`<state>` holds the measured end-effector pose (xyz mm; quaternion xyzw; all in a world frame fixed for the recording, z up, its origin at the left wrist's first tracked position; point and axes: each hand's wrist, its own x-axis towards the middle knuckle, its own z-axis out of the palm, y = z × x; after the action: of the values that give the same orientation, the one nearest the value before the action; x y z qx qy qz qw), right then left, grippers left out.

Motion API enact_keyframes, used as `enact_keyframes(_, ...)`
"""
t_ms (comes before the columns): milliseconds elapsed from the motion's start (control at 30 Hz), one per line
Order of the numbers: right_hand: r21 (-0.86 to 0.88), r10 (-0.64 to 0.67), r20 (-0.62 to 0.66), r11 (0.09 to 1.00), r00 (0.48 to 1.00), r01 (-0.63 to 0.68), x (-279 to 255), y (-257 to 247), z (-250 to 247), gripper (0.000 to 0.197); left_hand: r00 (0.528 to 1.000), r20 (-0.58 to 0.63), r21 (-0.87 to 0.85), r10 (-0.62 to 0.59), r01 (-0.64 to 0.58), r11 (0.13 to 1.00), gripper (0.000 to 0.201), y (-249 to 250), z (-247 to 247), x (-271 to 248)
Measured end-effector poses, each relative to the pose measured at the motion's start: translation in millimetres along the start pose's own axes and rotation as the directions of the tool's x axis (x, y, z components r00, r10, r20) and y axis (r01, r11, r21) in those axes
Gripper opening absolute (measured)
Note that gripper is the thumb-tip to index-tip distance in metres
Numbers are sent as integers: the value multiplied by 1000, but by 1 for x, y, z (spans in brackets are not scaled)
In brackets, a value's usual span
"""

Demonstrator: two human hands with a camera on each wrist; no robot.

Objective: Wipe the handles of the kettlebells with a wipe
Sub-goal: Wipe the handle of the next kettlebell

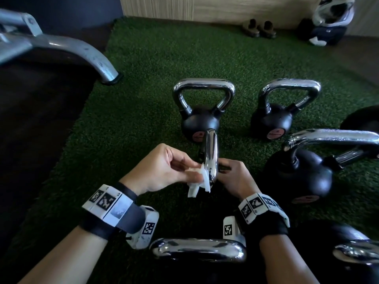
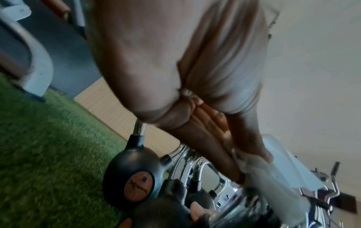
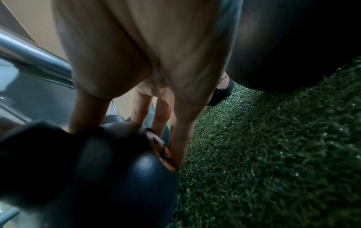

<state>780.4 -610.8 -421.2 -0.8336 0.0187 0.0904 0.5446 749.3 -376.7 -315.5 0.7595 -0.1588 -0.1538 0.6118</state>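
Several black kettlebells with chrome handles stand on green turf. The centre one shows its handle edge-on in the head view. My left hand pinches a white wipe and presses it against the near left side of that handle. The wipe hangs from the fingertips in the left wrist view. On the handle's right, my right hand holds this kettlebell, thumb and fingers straddling its black ball. Most of the ball is hidden in the head view.
Two small kettlebells stand just behind, a large one at right. More chrome handles lie near my wrists. A grey machine leg reaches in from the left. Shoes and a bag sit by the far wall.
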Motion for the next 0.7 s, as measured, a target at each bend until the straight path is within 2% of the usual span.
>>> enact_keyframes(133,3,12,7,1000,1000,-12,-1,-1,0,91,996,-67,89,66,-60,994,26,1,3,-9)
enact_keyframes(200,37,22,1,999,1000,-22,-1,0,1,90,996,-57,141,63,-54,988,25,-3,8,-13)
enact_keyframes(267,52,39,-9,998,999,-39,-1,1,1,79,996,-57,215,68,-54,975,21,-8,13,-16)
enact_keyframes(333,48,43,-9,998,999,-42,-2,1,0,72,988,-75,305,133,-104,947,22,-14,15,-17)
enact_keyframes(433,39,22,-33,999,999,-21,-3,-1,-1,83,970,-93,450,226,-162,878,29,-21,18,-16)
enact_keyframes(533,13,7,-24,1000,1000,-6,-6,-7,0,88,966,-68,513,249,-180,839,26,-23,15,-13)
enact_keyframes(600,-100,7,-8,995,1000,-8,-10,-22,-3,71,970,-73,533,231,-158,831,22,-21,9,-13)
enact_keyframes(700,-369,13,87,929,996,20,-15,-58,-21,39,950,-180,523,254,-127,843,20,-14,-4,-16)
